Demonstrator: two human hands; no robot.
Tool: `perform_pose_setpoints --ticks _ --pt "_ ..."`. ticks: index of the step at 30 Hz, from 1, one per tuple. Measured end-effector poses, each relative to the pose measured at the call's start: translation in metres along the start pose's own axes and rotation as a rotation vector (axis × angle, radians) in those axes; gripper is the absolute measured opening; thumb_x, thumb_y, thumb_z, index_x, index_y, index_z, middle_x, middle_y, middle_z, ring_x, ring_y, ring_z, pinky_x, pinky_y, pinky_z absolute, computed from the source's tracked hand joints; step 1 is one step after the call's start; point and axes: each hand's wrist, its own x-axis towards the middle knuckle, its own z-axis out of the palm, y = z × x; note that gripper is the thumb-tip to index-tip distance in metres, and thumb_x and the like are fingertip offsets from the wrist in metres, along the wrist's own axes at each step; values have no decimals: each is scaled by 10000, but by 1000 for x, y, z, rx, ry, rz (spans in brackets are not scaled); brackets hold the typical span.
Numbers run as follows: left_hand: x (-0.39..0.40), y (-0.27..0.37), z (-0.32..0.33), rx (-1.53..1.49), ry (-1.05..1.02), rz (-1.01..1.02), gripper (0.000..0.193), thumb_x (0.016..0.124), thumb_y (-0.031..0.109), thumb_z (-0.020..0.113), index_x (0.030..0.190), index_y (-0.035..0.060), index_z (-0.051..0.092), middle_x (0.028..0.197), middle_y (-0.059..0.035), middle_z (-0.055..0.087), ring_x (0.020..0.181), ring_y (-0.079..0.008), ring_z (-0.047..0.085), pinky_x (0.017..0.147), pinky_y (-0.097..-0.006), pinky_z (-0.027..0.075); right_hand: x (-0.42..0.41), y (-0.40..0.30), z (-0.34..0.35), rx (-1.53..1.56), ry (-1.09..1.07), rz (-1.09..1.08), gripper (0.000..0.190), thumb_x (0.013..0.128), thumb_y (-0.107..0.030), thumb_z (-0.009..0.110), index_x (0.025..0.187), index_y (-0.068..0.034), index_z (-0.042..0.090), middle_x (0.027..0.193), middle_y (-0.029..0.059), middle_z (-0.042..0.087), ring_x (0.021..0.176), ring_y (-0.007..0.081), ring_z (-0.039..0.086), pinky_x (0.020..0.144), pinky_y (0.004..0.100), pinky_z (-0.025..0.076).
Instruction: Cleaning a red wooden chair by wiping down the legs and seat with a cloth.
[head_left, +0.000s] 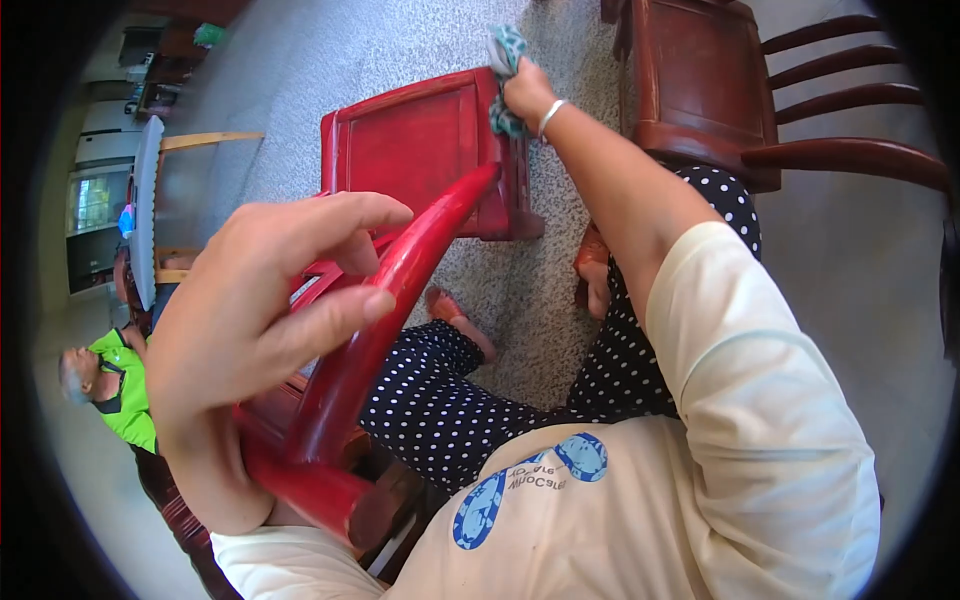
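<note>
In front of me is a red-painted wooden chair with a worn panelled seat. Its curved red post runs from beside the seat towards my body, meeting a thick round rail. My left hand is raised at this post, fingers loosely bent and thumb apart, the thumb overlapping the post in view. Whether it touches the wood I cannot tell. Bunched in my right hand is a green and grey patterned cloth, held at the seat's right edge. Part of the cloth hangs below my fingers.
Another dark red wooden chair with a slatted back stands at the right. My sandalled feet are on the speckled floor. At the left, a person in a bright green shirt is near a table with a pale cover.
</note>
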Motion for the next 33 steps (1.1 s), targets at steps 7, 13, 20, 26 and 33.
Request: perform_pose_setpoints --ticks 7,13,20,26,33 --pt "1 -7 -7 -80 11 17 611 772 411 648 1159 -50 540 768 -116 594 718 -222 599 674 -310 455 -36 79 40 -326 -156 243 377 794 -96 535 1157 8 545 1104 247 587 1028 356 581 847 393 467" --pt "0 -5 -9 -121 -115 18 543 751 273 677 1163 -47 530 801 -136 608 735 -277 615 697 -331 473 -49 134 35 -866 -970 -67 373 818 -200 524 1130 -8 595 1209 197 549 1096 338 551 923 397 443" --pt "-2 0 -9 -71 -66 -5 578 741 333 677 1148 -55 540 788 -137 604 715 -278 608 676 -334 466 31 61 20 263 73 101 278 744 -70 525 987 28 620 1055 257 601 1014 377 583 852 424 467" --pt "-1 5 -7 -84 -21 -44 622 779 451 629 1160 -35 557 781 -117 624 724 -237 622 753 -335 466 -13 170 47 -789 -911 -369 338 864 -238 479 1078 -8 603 1135 200 592 1058 321 572 908 395 440" --pt "2 -6 -8 -256 18 -94 648 770 411 668 1176 -73 524 772 -115 600 727 -199 604 699 -279 447 -30 198 62 -728 -1146 103 427 872 -208 415 1248 -29 515 1320 126 485 1199 280 482 987 396 383"
